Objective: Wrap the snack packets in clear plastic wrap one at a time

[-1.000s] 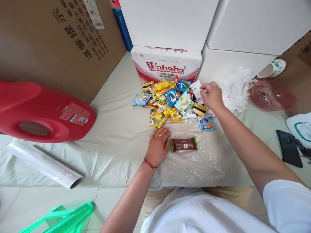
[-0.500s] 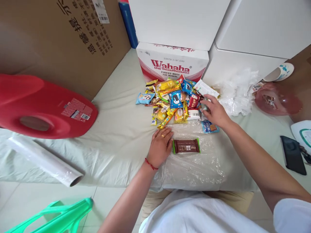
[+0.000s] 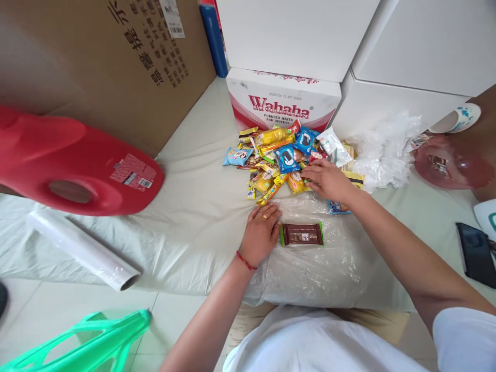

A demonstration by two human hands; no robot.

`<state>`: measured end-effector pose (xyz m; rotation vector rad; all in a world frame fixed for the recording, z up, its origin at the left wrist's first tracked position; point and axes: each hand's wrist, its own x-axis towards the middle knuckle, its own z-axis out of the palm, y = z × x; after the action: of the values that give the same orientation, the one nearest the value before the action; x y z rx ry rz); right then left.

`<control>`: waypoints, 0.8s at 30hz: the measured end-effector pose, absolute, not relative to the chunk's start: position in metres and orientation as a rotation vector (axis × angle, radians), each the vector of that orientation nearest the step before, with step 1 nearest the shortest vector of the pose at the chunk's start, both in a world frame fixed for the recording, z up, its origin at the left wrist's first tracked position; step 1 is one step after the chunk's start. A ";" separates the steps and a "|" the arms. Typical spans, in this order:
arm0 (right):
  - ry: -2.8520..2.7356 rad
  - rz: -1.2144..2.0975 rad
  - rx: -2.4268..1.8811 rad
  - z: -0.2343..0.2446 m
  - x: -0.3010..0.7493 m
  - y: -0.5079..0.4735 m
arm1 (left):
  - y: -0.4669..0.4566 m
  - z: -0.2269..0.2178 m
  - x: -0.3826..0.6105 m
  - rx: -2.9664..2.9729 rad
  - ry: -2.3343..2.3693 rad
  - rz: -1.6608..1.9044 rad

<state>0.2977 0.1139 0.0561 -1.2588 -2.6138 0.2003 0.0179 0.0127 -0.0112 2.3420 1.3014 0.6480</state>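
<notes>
My left hand (image 3: 260, 233) lies flat on the plastic-covered surface, fingers stretched out. Just right of it is a brown-wrapped snack bar (image 3: 301, 234) with green ends, lying on a clear plastic sheet (image 3: 329, 268). Beyond it spreads a pile of small packaged snacks, among them a blue packet (image 3: 287, 158), a light-blue packet (image 3: 237, 156) and a yellow pack (image 3: 271, 136). My right hand (image 3: 329, 181) reaches over the pile's right side with fingers extended, fingertips at a yellow round-labelled packet (image 3: 296, 182). A silver-white packet (image 3: 334, 146) is behind that hand; a blue biscuit packet (image 3: 338, 207) is partly under its wrist.
A Wahaha water carton (image 3: 284, 101) stands behind the pile. Crumpled clear plastic (image 3: 383, 155), a pink bowl (image 3: 445, 175) and a phone (image 3: 476, 253) are at right. A red jug (image 3: 104, 178), a film roll (image 3: 83, 250) and a green stool (image 3: 96, 341) are at left.
My right hand has moved left and inward over the pile, and a yellow packet now shows beside its wrist. My left hand stays by the snack bar. The view has shifted slightly.
</notes>
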 end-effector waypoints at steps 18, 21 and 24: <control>-2.441 0.106 -1.452 0.057 0.290 0.144 | 0.013 -0.017 0.019 2.259 1.453 0.752; -2.373 0.194 -1.472 0.058 0.315 0.144 | 0.014 -0.018 0.018 2.250 1.444 0.754; -2.316 0.282 -1.441 0.059 0.321 0.136 | 0.014 -0.018 0.018 2.252 1.439 0.733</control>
<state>0.3207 0.1363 0.0587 -1.4405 -2.3162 0.2819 0.0181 0.0145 -0.0184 2.2520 1.4395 0.7326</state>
